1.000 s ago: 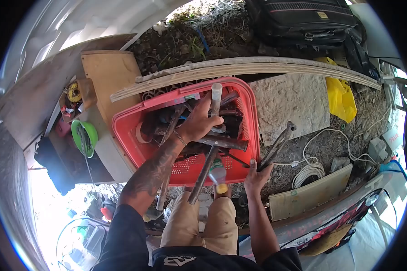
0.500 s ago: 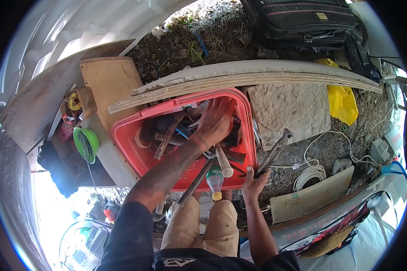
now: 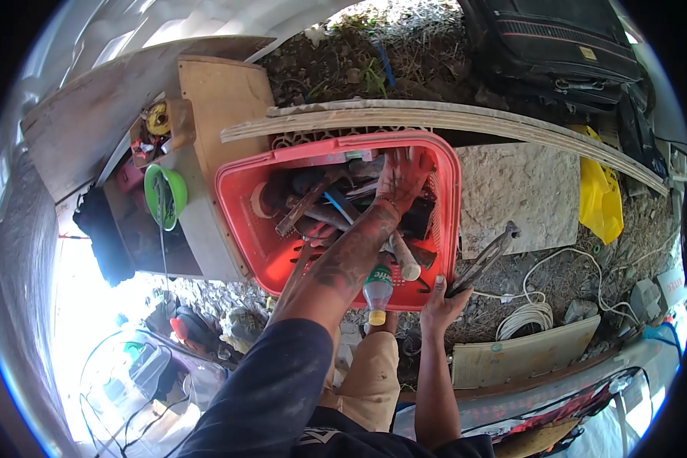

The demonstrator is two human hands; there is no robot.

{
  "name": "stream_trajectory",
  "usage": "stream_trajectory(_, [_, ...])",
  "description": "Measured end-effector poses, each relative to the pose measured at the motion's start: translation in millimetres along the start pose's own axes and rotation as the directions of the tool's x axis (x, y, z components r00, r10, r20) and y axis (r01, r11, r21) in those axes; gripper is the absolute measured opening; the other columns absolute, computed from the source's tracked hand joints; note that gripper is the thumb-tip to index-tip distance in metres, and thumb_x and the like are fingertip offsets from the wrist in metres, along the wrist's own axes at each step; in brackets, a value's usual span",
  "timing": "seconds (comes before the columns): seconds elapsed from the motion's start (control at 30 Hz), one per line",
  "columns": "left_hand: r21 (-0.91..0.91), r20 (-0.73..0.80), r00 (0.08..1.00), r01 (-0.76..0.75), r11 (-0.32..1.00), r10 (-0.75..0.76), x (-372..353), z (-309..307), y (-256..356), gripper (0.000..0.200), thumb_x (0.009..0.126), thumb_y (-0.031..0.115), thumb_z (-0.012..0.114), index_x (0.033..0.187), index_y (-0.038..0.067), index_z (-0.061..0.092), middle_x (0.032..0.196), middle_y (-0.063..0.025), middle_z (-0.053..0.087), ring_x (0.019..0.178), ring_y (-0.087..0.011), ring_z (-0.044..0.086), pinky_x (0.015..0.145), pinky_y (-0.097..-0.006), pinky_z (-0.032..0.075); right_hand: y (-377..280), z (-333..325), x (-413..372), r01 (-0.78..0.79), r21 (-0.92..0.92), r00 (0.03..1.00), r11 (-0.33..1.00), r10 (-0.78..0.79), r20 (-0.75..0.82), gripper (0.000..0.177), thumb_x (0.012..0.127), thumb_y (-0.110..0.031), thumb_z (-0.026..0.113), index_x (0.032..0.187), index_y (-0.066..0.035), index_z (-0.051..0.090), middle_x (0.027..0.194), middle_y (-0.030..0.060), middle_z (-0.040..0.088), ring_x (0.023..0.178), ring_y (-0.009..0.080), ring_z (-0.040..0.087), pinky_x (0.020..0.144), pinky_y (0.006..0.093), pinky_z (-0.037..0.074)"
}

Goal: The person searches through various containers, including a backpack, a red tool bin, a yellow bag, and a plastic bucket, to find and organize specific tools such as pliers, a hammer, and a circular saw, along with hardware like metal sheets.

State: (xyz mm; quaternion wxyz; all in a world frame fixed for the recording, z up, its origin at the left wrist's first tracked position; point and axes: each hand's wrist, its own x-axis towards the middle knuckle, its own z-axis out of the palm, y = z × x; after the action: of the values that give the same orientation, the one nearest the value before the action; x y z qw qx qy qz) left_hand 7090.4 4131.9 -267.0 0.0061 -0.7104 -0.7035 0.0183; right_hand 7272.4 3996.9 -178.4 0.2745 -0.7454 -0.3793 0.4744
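My left hand [image 3: 406, 179] reaches into a red plastic basket [image 3: 343, 143], near its far right corner. Its fingers are stretched and spread, with nothing seen gripped in them. Under the forearm lie several tools, among them a hammer [image 3: 310, 203] with a worn handle and a blue-handled tool [image 3: 342, 206]. A wooden handle [image 3: 406, 258] and a plastic bottle [image 3: 378, 287] with a yellow cap lean over the near side. My right hand [image 3: 441, 307], beside the basket's near right corner, is closed round the handles of long metal pincers [image 3: 487, 259], whose head points up and away.
A long board [image 3: 466, 120] runs behind the basket. To the right are a rough slab [image 3: 520, 195], a yellow bag [image 3: 599, 195] and a coiled white cable [image 3: 527, 317]. A green bowl [image 3: 166, 197] stands left; a black suitcase [image 3: 557, 53] lies at the back.
The view has shifted, so most things appear farther right. My left hand has moved toward the basket's far right corner, its fingers now spread. My right hand still holds the pincers.
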Motion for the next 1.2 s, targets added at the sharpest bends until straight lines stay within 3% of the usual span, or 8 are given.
stream_trajectory(0.13, [-0.226,-0.007,0.995,0.099,0.969,-0.103,-8.6,4.4,-5.7,0.042,0.078,0.019,0.051,0.117,0.003,0.05,0.113,-0.0162,0.049,0.106,-0.0333,0.05,0.09,-0.0432,0.04,-2.2,1.2,2.1,0.032,-0.021,0.999,0.999,-0.033,-0.026,0.039,0.086,-0.025,0.066,0.105,0.003,0.046,0.096,0.0114,0.051,0.089,0.0197,0.049,0.082,0.0312,0.041])
stream_trajectory(0.23, [-0.034,0.079,0.988,0.133,0.991,-0.13,-0.7,11.9,-4.1,0.041,0.079,0.019,0.05,0.117,0.002,0.05,0.111,-0.016,0.05,0.106,-0.0322,0.049,0.092,-0.0422,0.039,0.3,2.1,3.5,0.055,-0.093,0.997,0.994,-0.059,-0.045,0.038,0.086,-0.024,0.065,0.105,0.004,0.048,0.096,0.0125,0.052,0.089,0.0207,0.049,0.083,0.0322,0.04])
stream_trajectory(0.3, [0.062,-0.076,0.993,0.091,0.994,-0.086,-1.8,11.5,-2.8,0.039,0.08,0.018,0.049,0.115,0.001,0.051,0.11,-0.0149,0.051,0.105,-0.03,0.049,0.094,-0.0409,0.037,3.0,-1.1,0.0,0.076,-0.159,0.995,0.984,-0.085,-0.047,0.038,0.086,-0.024,0.065,0.105,0.004,0.048,0.096,0.0131,0.052,0.089,0.0212,0.049,0.084,0.0328,0.04])
stream_trajectory(0.47, [-0.144,-0.145,0.966,0.193,0.971,-0.214,-6.3,1.9,-1.1,0.037,0.077,0.023,0.054,0.109,0.002,0.054,0.101,-0.0157,0.051,0.098,-0.0305,0.052,0.094,-0.0433,0.035,1.4,3.4,0.8,0.066,-0.077,0.995,0.995,-0.071,-0.069,0.039,0.087,-0.025,0.065,0.107,0.004,0.047,0.098,0.014,0.053,0.089,0.0231,0.05,0.085,0.0342,0.04])
stream_trajectory(0.67, [-0.301,-0.073,0.987,0.112,0.947,-0.14,-28.2,-32.0,-9.0,0.029,0.076,0.018,0.054,0.1,0.002,0.056,0.1,-0.0157,0.05,0.098,-0.031,0.052,0.091,-0.044,0.036,0.9,4.0,0.4,0.074,-0.152,0.994,0.986,-0.085,-0.072,0.052,0.087,-0.037,0.063,0.108,0.007,0.044,0.097,0.0168,0.051,0.089,0.0271,0.049,0.084,0.0371,0.04])
stream_trajectory(0.87, [-0.346,-0.132,0.991,-0.03,0.938,-0.017,-52.7,-63.7,-22.0,0.02,0.081,0.02,0.054,0.095,0.007,0.055,0.095,-0.0121,0.051,0.088,-0.0257,0.054,0.08,-0.0373,0.042,3.2,0.5,0.7,0.06,-0.173,0.995,0.983,-0.073,-0.072,0.047,0.086,-0.031,0.065,0.11,0.005,0.045,0.102,0.016,0.053,0.092,0.0256,0.051,0.085,0.0359,0.041])
stream_trajectory(1.03, [-0.679,0.156,0.988,0.118,0.725,-0.015,-70.1,-72.0,-29.1,0.034,0.071,0.007,0.062,0.104,0.006,0.056,0.109,-0.0127,0.053,0.095,-0.0311,0.054,0.084,-0.0444,0.044,6.6,0.1,0.3,0.039,-0.199,0.997,0.979,-0.052,-0.063,0.052,0.086,-0.032,0.065,0.113,0.006,0.042,0.103,0.0177,0.053,0.093,0.0272,0.051,0.086,0.0362,0.04])
stream_trajectory(1.2, [-0.734,0.03,0.998,0.056,0.676,-0.05,-121.0,-110.6,-56.4,0.036,0.073,0.003,0.064,0.108,0.005,0.056,0.114,-0.0143,0.054,0.105,-0.0355,0.052,0.09,-0.0443,0.043,21.0,1.0,1.3,-0.045,-0.371,0.983,0.927,-0.026,-0.184,0.056,0.087,-0.032,0.063,0.118,0.009,0.041,0.109,0.023,0.053,0.1,0.0329,0.052,0.09,0.0402,0.039])
